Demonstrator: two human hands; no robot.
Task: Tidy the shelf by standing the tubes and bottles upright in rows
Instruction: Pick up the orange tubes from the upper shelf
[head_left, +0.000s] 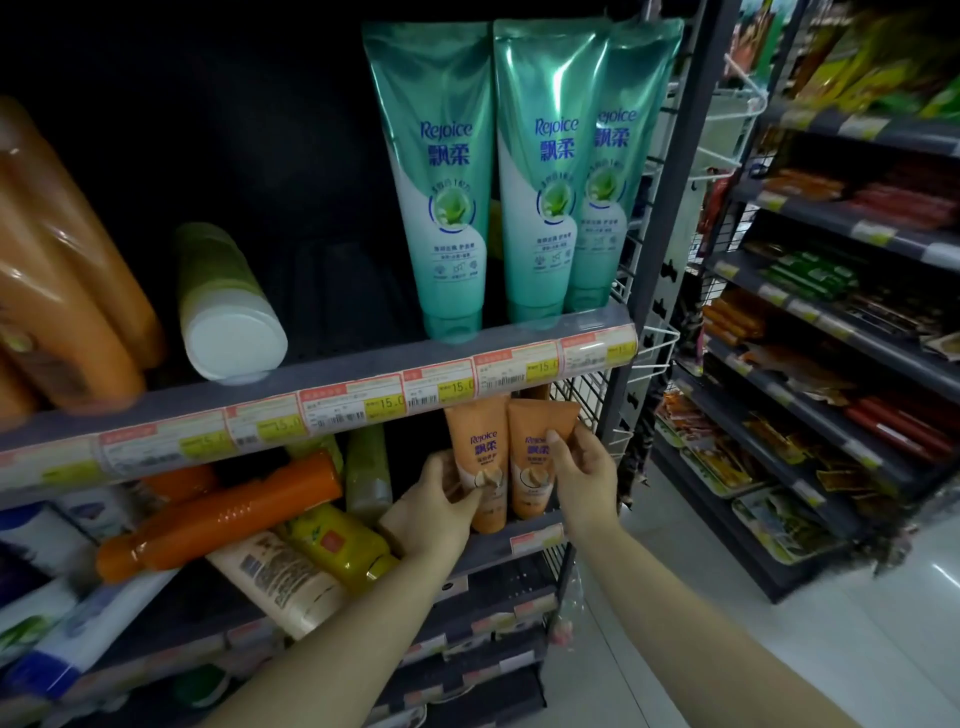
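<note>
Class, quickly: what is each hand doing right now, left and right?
Left hand: grips the left orange tube, thumb across its front.
Right hand: fingers curled round the right orange tube.

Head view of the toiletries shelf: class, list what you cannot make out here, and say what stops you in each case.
- Tops of the two orange Rejoice tubes: hidden behind the price label strip.
- Small print on the price labels: too small and blurred; only "15" reads.
- Orange bottles at far left: blurred, cut by the frame edge.
- Third green Rejoice tube: partly hidden behind the second.
- Left hand fingertips: hidden behind the tube it holds.
</note>
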